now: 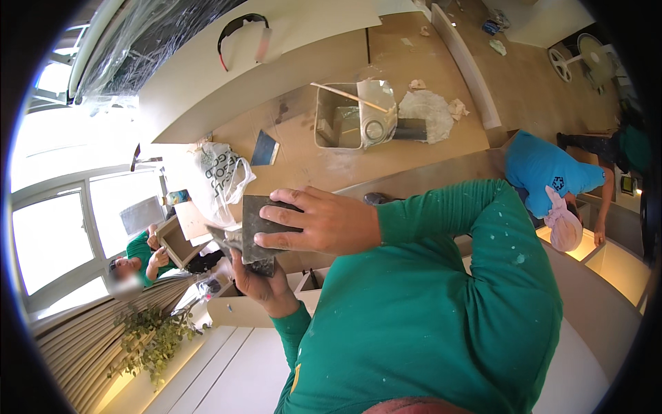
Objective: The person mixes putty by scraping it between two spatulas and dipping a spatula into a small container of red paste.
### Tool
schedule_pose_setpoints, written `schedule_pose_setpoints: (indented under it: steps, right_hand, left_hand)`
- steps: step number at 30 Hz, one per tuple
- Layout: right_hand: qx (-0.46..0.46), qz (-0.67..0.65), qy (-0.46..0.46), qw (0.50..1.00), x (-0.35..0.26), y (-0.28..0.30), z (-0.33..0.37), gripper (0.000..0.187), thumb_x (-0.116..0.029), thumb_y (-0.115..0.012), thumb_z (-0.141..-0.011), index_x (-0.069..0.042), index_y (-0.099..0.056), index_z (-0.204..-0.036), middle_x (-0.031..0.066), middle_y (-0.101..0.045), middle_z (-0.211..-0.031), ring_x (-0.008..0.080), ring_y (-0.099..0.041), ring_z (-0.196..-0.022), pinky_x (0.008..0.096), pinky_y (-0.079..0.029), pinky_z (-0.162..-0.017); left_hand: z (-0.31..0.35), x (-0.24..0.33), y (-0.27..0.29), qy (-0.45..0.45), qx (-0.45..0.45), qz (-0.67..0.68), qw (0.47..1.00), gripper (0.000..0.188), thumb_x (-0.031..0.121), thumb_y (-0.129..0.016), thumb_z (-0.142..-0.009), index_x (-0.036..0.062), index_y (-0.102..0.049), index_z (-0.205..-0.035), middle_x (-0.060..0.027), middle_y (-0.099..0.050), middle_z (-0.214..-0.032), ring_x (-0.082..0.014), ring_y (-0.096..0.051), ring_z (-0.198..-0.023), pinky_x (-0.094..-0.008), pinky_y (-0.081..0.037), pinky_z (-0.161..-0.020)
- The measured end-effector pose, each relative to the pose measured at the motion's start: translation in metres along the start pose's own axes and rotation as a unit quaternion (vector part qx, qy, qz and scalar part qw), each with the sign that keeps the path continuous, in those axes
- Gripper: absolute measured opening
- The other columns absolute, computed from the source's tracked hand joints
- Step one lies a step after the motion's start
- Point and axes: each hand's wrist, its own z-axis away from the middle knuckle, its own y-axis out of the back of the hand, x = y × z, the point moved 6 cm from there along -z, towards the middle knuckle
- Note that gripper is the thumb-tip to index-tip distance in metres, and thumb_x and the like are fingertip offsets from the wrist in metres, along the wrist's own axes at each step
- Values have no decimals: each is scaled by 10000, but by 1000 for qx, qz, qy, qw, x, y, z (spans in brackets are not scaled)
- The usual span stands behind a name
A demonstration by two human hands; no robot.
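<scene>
- Best, I judge, to keep the dark grey, square flat plate [255, 222] level, pressure light and even, fingertips clear of its edges.
- Right grip [329, 222] clasps this plate from the right, fingers across its face, thumb hidden.
- Left grip [269, 286] pinches a dark, smeared flat tool [261, 267] beneath the plate.
- Far: grey rectangular bucket [338, 119], pale wooden stick [349, 98] across it.

Right hand [321, 224] splayed, just beside curled left hand [265, 284].

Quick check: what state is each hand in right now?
Left hand: closed on a dark, grey-smeared piece, partly hidden.
Right hand: closed on a dark flat plate, fingers spread across its face.
</scene>
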Motion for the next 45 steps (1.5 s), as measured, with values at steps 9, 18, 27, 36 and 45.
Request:
schedule_pose_setpoints:
  steps: [9, 18, 27, 36, 45]
  right_hand:
    - [27, -182, -126, 975, 47, 0, 3, 453, -86, -593, -888, -117, -589, -1340, 187, -581, -1298, 356, -596, -1156, 433, -505, -973]
    - [99, -750, -345, 556, 57, -43, 44, 455, -284, -396, -1096, 27, -451, -1424, 143, -520, -1427, 238, -490, -1335, 394, -359, -1155]
    - [241, -371, -403, 801, 126, 51, 85, 390, -276, -520, -1031, -31, -557, -1332, 58, -625, -1201, 159, -581, -1112, 317, -432, -972]
    - [391, -138, -630, 657, 254, 46, 352, 191, -104, -634, -934, -58, -669, -1116, 22, -672, -985, 131, -635, -869, 288, -505, -724]
    - [47, 122, -614, 779, 282, 68, 373, 236, -131, -657, -887, 11, -689, -1074, 171, -728, -952, 247, -702, -841, 359, -542, -775]
  left_hand:
    - [30, 28, -10, -85, -151, 58, 983, 499, 176, -591, -974, 13, -406, -1408, -138, -542, -1306, -273, -627, -1059, -470, -539, -903]
    - [56, -59, -17, 168, -115, 10, 979, 542, 99, -678, -950, -22, -459, -1431, -111, -678, -1167, -203, -683, -1022, -374, -565, -904]
    - [68, -26, 22, -11, -78, -92, 993, 366, 115, -599, -989, -36, -512, -1311, -166, -639, -1180, -286, -662, -1032, -439, -552, -933]
    - [52, 7, 55, -51, -30, -99, 993, 432, 83, -581, -989, -28, -474, -1392, -151, -628, -1264, -272, -646, -1091, -436, -546, -950]
    - [51, 23, 60, -78, -37, -109, 990, 460, 94, -582, -990, -5, -457, -1422, -140, -623, -1285, -266, -638, -1111, -435, -539, -953]
